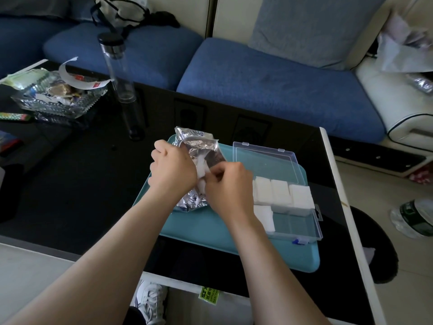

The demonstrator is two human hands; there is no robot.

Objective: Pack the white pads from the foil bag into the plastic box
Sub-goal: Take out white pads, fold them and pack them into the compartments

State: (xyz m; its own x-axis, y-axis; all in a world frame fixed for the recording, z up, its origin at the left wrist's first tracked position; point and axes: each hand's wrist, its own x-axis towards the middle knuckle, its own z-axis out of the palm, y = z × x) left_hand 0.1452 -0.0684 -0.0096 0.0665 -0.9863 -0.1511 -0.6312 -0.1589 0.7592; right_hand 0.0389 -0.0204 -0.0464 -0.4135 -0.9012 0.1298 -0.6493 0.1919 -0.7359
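Right hand [228,184] pinches a white pad [202,171] at the mouth of the foil bag [199,147]; left hand [173,171] curls round the bag's edge, steadying it over the teal tray [234,245]. Judgement: pin bag down, draw one pad out flat, seat it beside the packed pads [281,192] in the open plastic box [295,225] alongside

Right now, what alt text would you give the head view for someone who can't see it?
Two hands work at the mouth of a foil bag on a teal tray: the left hand grips the bag, the right hand pinches a white pad there. Beside it on the tray, an open plastic box holds several pads, some compartments empty.
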